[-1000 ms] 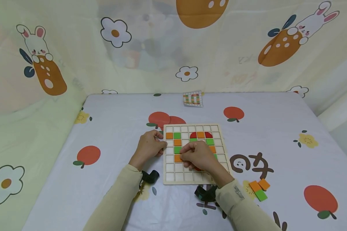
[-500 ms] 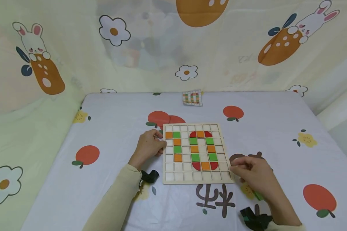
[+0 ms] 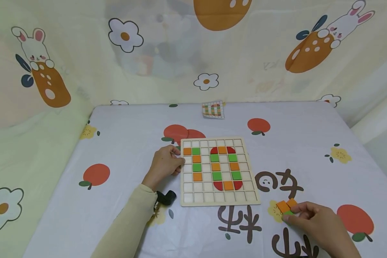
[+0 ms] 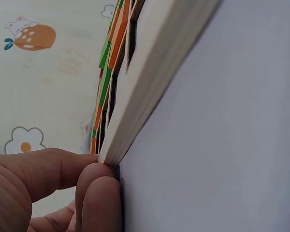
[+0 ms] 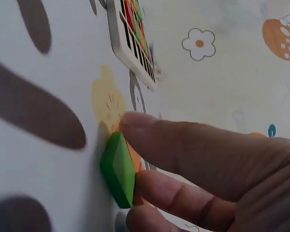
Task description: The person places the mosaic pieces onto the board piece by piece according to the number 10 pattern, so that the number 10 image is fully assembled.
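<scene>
In the head view, a square wooden grid board lies mid-table, with orange, green and red pieces set in some of its cells. My left hand pinches its left edge; the left wrist view shows thumb and fingers at the board's rim. At the lower right, my right hand has thumb and curled fingers around a green square tile, which is partly covered in the head view. Two orange square tiles lie against the green one, beside the right fingertips.
A small printed pattern card stands near the table's back edge. The white tablecloth carries printed fruit, flowers and characters. A patterned curtain hangs behind. A black wrist strap mount is by the left cuff.
My right hand has left the board, moving right and down to the loose tiles, and now takes the green one between its fingers. My left hand stays at the board's edge.
</scene>
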Motion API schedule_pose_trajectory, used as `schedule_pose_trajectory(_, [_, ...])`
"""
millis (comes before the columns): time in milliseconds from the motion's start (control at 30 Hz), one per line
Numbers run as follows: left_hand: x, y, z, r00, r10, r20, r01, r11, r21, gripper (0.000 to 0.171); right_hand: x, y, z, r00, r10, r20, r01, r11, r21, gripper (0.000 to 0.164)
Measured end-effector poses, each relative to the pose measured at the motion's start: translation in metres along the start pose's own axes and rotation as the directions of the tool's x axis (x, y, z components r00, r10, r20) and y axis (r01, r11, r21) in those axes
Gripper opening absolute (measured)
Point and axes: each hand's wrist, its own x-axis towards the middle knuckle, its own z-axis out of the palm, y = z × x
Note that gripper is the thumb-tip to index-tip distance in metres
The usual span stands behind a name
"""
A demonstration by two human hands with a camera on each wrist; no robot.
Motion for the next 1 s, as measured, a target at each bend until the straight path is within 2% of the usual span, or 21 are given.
schedule_pose_trajectory(167, [-0.001,0.000,0.000,1.000,0.000,-0.003,0.000,1.000,-0.005,0.023,-0.003,0.000,0.007,0.998,-0.065,0.003,0.065,0.997,-0.040,0.041])
schedule_pose_trajectory(500, [0.000,0.000,0.001,1.000,0.001,-0.004,-0.001,1.000,-0.009,0.023,-0.005,-0.014,0.012,0.999,-0.048,-0.016,0.048,0.999,-0.026,0.037])
schedule_pose_trajectory(667, [0.001,-0.001,0.002,1.000,0.005,0.003,-0.005,1.000,-0.023,0.022,-0.008,-0.010,0.008,0.998,-0.057,0.013,0.058,0.997,-0.051,0.041])
schedule_pose_trajectory(867, [0.000,-0.001,0.000,1.000,0.013,0.001,-0.013,1.000,-0.021,0.022,-0.010,-0.009,0.008,0.997,-0.080,0.023,0.082,0.993,-0.083,0.035])
schedule_pose_trajectory(1000, [0.001,-0.001,0.001,1.000,0.010,0.000,-0.010,1.000,-0.013,0.022,-0.010,-0.017,0.013,0.996,-0.091,0.020,0.091,0.996,-0.022,0.031])
